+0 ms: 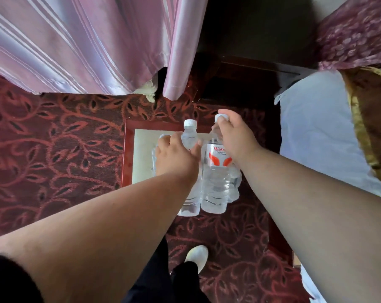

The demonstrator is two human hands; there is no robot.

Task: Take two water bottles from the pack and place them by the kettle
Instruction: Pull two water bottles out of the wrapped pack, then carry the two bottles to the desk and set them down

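- Under the right hand (233, 136): fingers closed round the white cap of a clear plastic water bottle with red label (215, 171).
- Left hand (174, 156): fingers wrapped on the neck of a second clear bottle (189, 136), just beside the first.
- Both bottles upright over red patterned carpet (53, 149).

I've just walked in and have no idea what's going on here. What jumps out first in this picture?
Two bare hands in the centre each grip a clear plastic water bottle with a white cap: the left hand around the left bottle, the right hand at the neck of the red-labelled bottle. Beneath lies a dark red leaf-patterned carpet, with striped pink satin curtains hanging at upper left.
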